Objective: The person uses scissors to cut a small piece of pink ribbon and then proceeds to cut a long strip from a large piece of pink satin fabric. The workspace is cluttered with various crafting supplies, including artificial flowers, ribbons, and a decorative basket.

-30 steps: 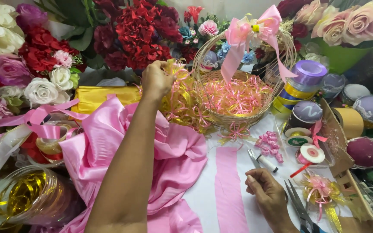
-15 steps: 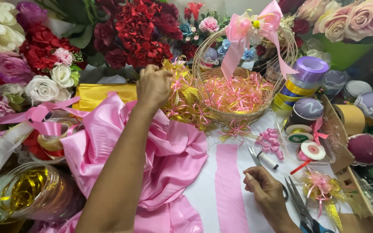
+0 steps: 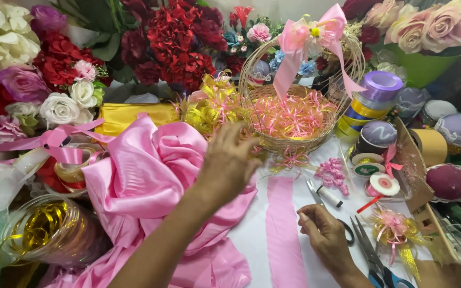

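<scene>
The left hand (image 3: 229,162) hovers over the pink satin cloth (image 3: 150,176) with fingers loosely spread, gripping nothing — the right hand (image 3: 324,234) rests curled on the white table (image 3: 252,234) beside the pink ribbon strip (image 3: 281,224), its grip unclear.

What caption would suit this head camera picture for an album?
A left hand hovers over pink satin cloth near a wicker basket, the right hand resting beside scissors.

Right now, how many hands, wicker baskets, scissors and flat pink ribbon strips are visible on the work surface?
Hands: 2, left hand and right hand
Wicker basket: 1
Scissors: 2, the small pair and the blue-handled pair
Flat pink ribbon strip: 1
Total: 6
</scene>
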